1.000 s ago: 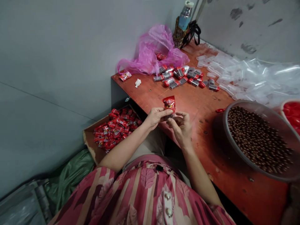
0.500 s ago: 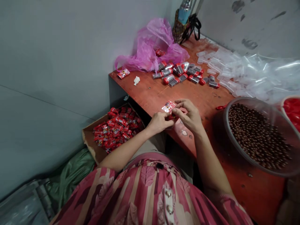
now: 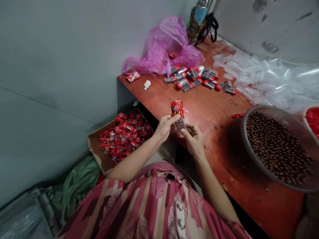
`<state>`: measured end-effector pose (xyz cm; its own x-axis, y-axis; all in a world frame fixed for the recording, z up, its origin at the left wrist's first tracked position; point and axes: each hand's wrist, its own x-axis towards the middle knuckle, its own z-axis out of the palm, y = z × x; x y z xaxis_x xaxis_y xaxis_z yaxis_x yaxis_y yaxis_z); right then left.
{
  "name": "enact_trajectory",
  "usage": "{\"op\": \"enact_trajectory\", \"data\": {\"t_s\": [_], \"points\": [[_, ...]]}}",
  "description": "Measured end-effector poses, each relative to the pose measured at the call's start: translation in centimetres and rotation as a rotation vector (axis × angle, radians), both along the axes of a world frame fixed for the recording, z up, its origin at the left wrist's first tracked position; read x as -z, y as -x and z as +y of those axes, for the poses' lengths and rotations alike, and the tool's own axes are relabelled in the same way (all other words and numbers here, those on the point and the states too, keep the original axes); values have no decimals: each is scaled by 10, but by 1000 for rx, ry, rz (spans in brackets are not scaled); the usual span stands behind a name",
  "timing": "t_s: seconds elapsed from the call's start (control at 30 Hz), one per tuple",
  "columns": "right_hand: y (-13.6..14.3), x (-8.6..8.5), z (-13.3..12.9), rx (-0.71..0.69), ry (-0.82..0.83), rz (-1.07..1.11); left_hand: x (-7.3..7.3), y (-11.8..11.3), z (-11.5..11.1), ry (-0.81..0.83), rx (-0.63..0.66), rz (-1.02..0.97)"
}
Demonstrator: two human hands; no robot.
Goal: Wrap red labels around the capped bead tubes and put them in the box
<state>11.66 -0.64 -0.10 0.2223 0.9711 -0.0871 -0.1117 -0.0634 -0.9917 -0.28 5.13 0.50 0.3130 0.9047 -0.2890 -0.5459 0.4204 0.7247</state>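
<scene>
Over the table's near edge, both hands work on one small package. Its upper part is a red printed sachet (image 3: 176,107), pinched under the thumb of my left hand (image 3: 164,127). Below that thumb shows a small clear tube (image 3: 180,124) filled with dark brown balls. My right hand (image 3: 194,138) grips the tube's lower end between thumb and fingers. Whether the tube is partly inside the sachet I cannot tell. Just behind the sachet, another red-and-clear piece (image 3: 185,113) is partly hidden.
A cardboard box (image 3: 96,136) of red sachets stands at lower left. On the orange table (image 3: 154,96) lie filled red-capped tubes (image 3: 193,73), a pink plastic bag (image 3: 161,43), and empty clear tubes (image 3: 244,66). At right are a basin (image 3: 245,139) of brown balls and a container (image 3: 305,114) of red caps.
The sachet has turned upright, its red printed face now showing. My right hand has moved down and left to the tube's lower end, and the brown-filled tube has come into view.
</scene>
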Motion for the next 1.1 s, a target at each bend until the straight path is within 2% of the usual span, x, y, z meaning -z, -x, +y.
{"op": "enact_trajectory", "data": {"t_s": [0.13,0.33,0.43,0.5,0.67,0.7,0.77,0.83,0.9,0.97,1.0,1.1], "points": [[5,5,-4,72,-17,63,-5,-5,-2,26,9,-101],[10,2,0,164,-47,112,-3,-9,-5,18,51,-62],[11,0,5,214,-61,119,-3,-13,-10,49,19,-46],[8,-2,9,182,-45,124,-4,-13,-13,58,5,-56],[3,-10,23,25,-17,112,-2,0,-19,89,99,-128],[4,-12,24,-28,-7,111,0,5,-20,92,69,-138],[5,-14,26,-112,12,104,4,17,-25,86,-75,-149],[2,-15,26,-98,11,73,9,30,-29,82,-263,-131],[-5,-13,25,-9,2,19,15,39,-32,91,-354,-40],[-15,-10,24,71,14,-30,18,40,-29,8,-313,177],[-20,-9,23,96,25,-49,20,37,-25,-100,-257,319],[-28,-5,22,107,49,-78,23,19,-1,-570,-82,756]]}}
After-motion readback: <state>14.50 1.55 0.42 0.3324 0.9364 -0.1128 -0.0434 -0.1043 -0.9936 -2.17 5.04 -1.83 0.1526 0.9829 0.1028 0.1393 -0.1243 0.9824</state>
